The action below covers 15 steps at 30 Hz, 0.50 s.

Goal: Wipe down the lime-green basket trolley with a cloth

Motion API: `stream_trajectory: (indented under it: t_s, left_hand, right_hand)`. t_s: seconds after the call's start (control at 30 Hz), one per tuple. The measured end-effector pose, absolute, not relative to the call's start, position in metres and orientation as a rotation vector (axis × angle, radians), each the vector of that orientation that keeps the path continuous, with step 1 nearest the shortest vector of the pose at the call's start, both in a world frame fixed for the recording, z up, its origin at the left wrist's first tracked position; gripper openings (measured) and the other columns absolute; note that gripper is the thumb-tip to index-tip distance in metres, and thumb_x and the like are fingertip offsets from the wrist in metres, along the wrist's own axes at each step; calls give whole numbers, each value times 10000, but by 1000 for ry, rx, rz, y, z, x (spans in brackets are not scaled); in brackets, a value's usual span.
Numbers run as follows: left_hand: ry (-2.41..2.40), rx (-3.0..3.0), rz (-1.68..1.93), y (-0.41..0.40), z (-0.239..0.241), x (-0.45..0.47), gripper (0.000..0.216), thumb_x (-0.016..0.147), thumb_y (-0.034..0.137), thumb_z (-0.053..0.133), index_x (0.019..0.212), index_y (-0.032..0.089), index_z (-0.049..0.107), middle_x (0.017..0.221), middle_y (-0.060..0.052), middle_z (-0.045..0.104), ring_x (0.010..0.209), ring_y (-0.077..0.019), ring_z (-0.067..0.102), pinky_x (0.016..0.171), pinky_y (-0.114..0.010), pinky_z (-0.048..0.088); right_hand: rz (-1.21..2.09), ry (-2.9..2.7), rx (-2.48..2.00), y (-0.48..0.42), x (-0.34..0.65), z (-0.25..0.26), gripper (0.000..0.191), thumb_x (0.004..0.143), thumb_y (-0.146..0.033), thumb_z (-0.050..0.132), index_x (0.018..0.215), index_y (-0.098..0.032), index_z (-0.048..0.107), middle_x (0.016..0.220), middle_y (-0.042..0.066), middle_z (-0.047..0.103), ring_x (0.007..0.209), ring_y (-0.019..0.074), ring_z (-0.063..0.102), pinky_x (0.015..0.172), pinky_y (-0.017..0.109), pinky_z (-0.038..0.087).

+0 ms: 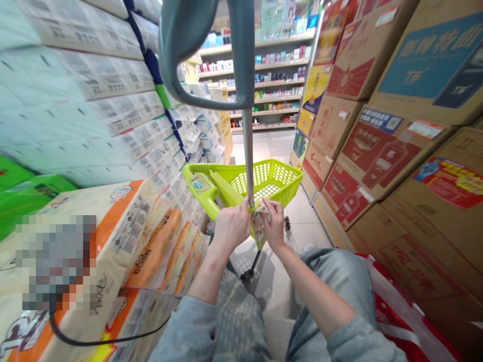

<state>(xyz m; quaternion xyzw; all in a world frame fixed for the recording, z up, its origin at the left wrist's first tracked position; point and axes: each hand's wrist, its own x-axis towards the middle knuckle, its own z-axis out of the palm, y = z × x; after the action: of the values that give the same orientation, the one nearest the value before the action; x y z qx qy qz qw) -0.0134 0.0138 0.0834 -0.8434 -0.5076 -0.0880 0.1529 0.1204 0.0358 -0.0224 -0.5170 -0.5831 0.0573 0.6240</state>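
Note:
A lime-green shopping cart with latticed basket walls stands in front of my knees. Its metal pole rises toward me and ends in a large grey handle. My left hand is closed at the basket's near rim, right beside the foot of the pole; its fingertips are partly hidden. Just across the pole, my right hand grips a pale, crumpled cloth pressed to the rim and the pole's base. Part of the cloth hangs below my fingers.
Stacked tissue packs line the left side, with orange-and-cream packs nearer. A blurred-out device with a black cable lies on them. Cardboard boxes are piled on the right, above a red bag. Stocked shelves stand ahead.

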Motion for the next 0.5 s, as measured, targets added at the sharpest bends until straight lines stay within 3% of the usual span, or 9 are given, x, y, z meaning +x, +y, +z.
stream_trajectory:
  t_s: [0.2, 0.33, 0.43, 0.5]
  left_hand:
    - [-1466, -2414, -304, 14, 81, -13, 536, 882, 262, 392, 1378, 72, 327, 841, -125, 659, 782, -225, 646, 680, -314, 440]
    - [-1455, -2441, -444, 14, 77, -15, 535, 878, 262, 406, 1373, 71, 339, 867, -118, 661, 821, -226, 634, 747, -331, 450]
    - [-1398, -2504, -659, 16, 81, -24, 499, 905, 278, 386, 1374, 111, 345, 989, -114, 660, 926, -212, 611, 823, -332, 453]
    - [-1375, -2515, -762, 19, 86, -33, 422, 923, 288, 365, 1316, 148, 434, 1076, -103, 648, 1009, -198, 585, 914, -347, 428]
  right_hand:
    - [115, -1422, -1089, 47, 120, 8, 376, 925, -306, 388, 1262, -238, 540, 1217, 79, 537, 1160, 211, 463, 1022, 412, 364]
    - [221, -1553, -1042, 60, 123, 5, 365, 944, -324, 316, 1103, -226, 630, 1049, 61, 637, 1042, 210, 545, 973, 420, 403]
    - [213, -1625, -1035, 67, 133, -8, 348, 936, -327, 324, 1068, -243, 635, 1031, 38, 657, 1042, 206, 557, 1051, 452, 331]
    - [200, -1659, -1010, 70, 140, -14, 334, 928, -322, 334, 1056, -246, 633, 1048, 32, 658, 1061, 203, 555, 1087, 460, 290]
